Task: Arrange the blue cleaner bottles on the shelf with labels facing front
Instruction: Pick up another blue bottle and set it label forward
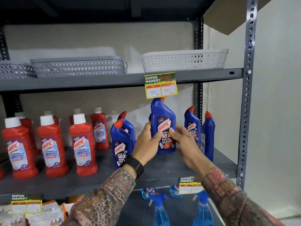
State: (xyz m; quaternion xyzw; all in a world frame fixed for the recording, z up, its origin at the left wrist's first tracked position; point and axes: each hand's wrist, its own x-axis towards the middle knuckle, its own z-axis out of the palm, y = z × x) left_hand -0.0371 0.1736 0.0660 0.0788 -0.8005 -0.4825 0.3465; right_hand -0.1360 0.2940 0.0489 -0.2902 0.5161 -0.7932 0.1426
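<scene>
Bottle (163,126) — clasped by both hands.

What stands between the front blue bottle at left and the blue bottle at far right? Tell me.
In the head view, the held blue bottle, gripped by both hands, and one labelled blue bottle behind the right hand.
</scene>
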